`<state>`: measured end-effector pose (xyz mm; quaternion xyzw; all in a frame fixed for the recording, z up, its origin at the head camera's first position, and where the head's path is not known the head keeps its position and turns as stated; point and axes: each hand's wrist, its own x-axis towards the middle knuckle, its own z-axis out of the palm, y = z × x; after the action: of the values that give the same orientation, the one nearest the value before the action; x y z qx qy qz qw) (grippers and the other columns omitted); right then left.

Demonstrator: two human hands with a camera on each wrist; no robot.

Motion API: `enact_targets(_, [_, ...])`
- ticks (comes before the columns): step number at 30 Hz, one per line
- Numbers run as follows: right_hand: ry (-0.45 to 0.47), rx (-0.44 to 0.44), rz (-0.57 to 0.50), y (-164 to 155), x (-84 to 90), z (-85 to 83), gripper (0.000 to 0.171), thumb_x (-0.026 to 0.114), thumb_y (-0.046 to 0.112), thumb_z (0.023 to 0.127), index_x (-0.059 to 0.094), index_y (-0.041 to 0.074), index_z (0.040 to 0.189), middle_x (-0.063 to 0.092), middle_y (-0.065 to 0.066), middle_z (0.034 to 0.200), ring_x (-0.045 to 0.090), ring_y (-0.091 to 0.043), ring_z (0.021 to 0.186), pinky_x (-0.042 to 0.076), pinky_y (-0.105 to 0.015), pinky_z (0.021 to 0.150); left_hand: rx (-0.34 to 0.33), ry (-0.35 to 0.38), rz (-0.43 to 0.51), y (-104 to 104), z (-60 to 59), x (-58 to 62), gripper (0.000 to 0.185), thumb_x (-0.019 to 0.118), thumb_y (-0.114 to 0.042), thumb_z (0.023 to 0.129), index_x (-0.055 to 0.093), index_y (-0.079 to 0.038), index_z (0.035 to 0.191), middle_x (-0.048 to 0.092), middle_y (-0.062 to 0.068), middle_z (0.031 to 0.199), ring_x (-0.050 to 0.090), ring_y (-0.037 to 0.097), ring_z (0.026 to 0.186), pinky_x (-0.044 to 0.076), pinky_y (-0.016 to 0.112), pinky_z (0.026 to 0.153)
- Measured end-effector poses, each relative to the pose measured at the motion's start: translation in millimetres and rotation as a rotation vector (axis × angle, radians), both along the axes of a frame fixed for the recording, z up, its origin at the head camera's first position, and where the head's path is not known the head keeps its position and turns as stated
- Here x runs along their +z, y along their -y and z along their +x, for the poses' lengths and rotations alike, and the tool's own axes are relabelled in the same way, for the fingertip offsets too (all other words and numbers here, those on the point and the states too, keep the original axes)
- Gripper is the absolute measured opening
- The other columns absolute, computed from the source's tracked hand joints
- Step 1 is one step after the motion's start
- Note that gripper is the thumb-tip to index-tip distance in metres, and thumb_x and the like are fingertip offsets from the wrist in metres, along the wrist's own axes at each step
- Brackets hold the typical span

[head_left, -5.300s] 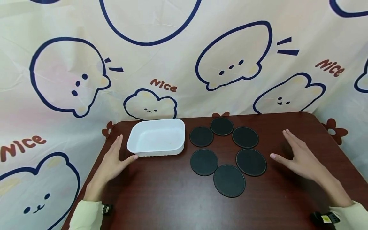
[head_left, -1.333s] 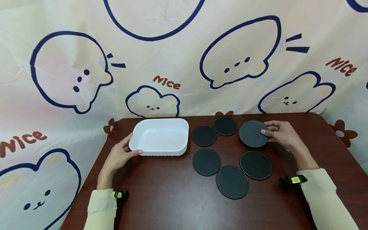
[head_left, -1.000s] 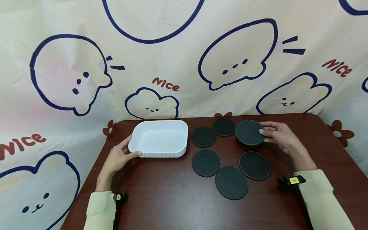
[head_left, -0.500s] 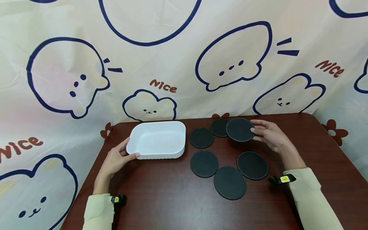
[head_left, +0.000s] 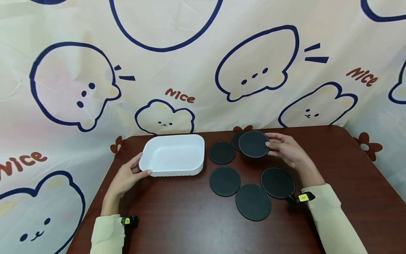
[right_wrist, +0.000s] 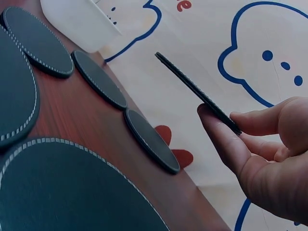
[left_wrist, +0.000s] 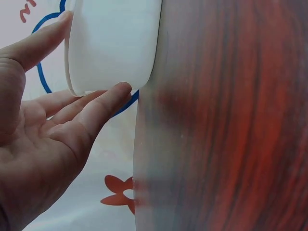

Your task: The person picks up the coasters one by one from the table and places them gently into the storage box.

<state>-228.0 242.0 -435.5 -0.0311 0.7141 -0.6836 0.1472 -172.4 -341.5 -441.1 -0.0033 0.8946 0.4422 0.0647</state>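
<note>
The left hand (head_left: 125,178) is partly curled at the left end of the white tub (head_left: 172,155), thumb and fingers gripping its near corner. The tub rests on the worktop (head_left: 177,218). To its right, five black discs (head_left: 253,202) lie flat. Also right of the tub, the lifted disc (head_left: 253,144) is pinched at its right edge between the right hand's (head_left: 287,150) thumb and fingers.

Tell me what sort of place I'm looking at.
Probably a tabletop set up for staged handling: a dark wood-grain table, a cartoon-printed sheet hung behind it, and round black coasters laid out beside a white tray.
</note>
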Motion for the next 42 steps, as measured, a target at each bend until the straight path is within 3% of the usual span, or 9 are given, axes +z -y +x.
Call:
enact_targets(14, [0.004,0.024,-0.062,34.7,-0.3,-4.5,0.058,0.056,0.011,0.112,0.035,-0.001,0.165,0.071,0.006,0.116,0.078,-0.004,0.099,0.063,-0.024,0.090,-0.009,-0.013,0.008,-0.8,1.3,1.9,0.099,0.081,-0.035,0.098,0.020,-0.012,0.173,0.037,0.025,0.171,0.059,0.043,0.143,0.054,0.043,0.108])
enact_targets(23, [0.023,0.035,-0.115,62.9,-4.3,-8.5,0.056,0.054,0.008,0.112,0.036,0.000,0.165,0.064,-0.008,0.134,0.077,-0.004,0.102,0.063,-0.024,0.091,-0.007,0.001,-0.002,-0.4,0.4,1.5,0.100,0.081,-0.036,0.098,0.019,-0.012,0.173,0.035,0.026,0.172,0.058,0.044,0.144,0.050,0.047,0.109])
enact_targets(30, [0.049,0.023,-0.149,89.2,-6.3,-11.9,0.054,0.053,0.006,0.112,0.038,0.001,0.164,0.065,-0.015,0.138,0.077,-0.006,0.102,0.064,-0.024,0.089,-0.005,0.007,-0.002,-0.1,0.5,1.2,0.101,0.081,-0.037,0.098,0.019,-0.011,0.173,0.035,0.027,0.171,0.058,0.045,0.144,0.050,0.047,0.109])
enact_targets(33, [0.059,0.032,-0.157,102.7,-6.9,-12.0,0.055,0.054,0.006,0.112,0.039,0.003,0.165,0.061,-0.022,0.147,0.077,-0.006,0.104,0.064,-0.024,0.090,-0.006,0.006,-0.003,0.0,0.3,1.0,0.100,0.081,-0.036,0.098,0.019,-0.011,0.173,0.036,0.027,0.171,0.058,0.045,0.144,0.054,0.041,0.107])
enact_targets(38, [0.059,0.051,-0.178,124.2,-6.0,-8.8,0.056,0.055,0.007,0.111,0.040,0.004,0.165,0.055,-0.028,0.154,0.076,-0.007,0.106,0.063,-0.025,0.092,-0.027,-0.011,0.013,0.7,-0.1,0.5,0.099,0.081,-0.031,0.098,0.020,-0.010,0.173,0.037,0.028,0.170,0.058,0.044,0.144,0.058,0.019,0.096])
enact_targets(42, [0.070,0.041,-0.209,143.2,-6.3,-7.3,0.054,0.055,0.005,0.111,0.043,0.005,0.163,0.057,-0.027,0.152,0.076,-0.009,0.106,0.063,-0.025,0.093,-0.033,-0.015,0.017,1.2,-0.2,-0.4,0.099,0.081,-0.031,0.099,0.019,-0.011,0.173,0.037,0.028,0.170,0.059,0.043,0.143,0.057,0.015,0.094])
